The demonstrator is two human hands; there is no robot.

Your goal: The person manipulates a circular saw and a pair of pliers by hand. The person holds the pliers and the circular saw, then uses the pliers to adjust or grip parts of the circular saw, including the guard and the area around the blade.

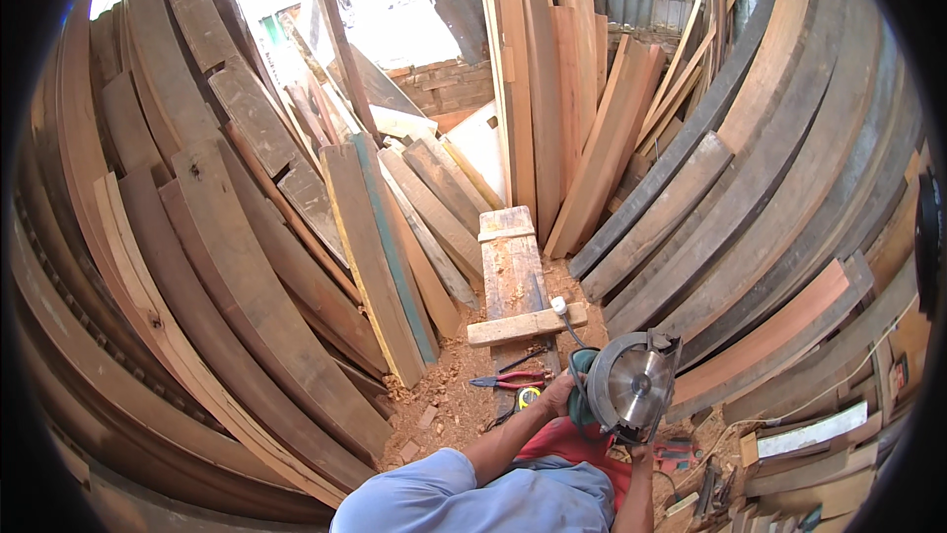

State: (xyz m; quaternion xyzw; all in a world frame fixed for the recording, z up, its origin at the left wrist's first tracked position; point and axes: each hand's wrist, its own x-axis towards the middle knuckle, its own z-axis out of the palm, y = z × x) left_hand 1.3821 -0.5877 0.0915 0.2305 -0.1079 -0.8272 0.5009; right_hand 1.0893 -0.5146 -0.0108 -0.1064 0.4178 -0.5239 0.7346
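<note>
One circular saw [631, 387] is tilted before my lap, its round blade showing, right of the narrow wooden desk [513, 272]. My left hand [559, 393] is curled around its green body; my right hand [641, 453] is at its lower edge, its grip hidden, so I cannot tell how closed. Red-handled pliers [518, 377] and a yellow tape measure [529, 397] lie nearby.

Pale blue clothing [444, 498], red garment [564, 440], bare forearms [505, 446].

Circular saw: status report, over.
Left hand grips circular saw; right hand at its lower edge, mostly hidden. Blade exposed. Pliers, tape measure to its left.
</note>
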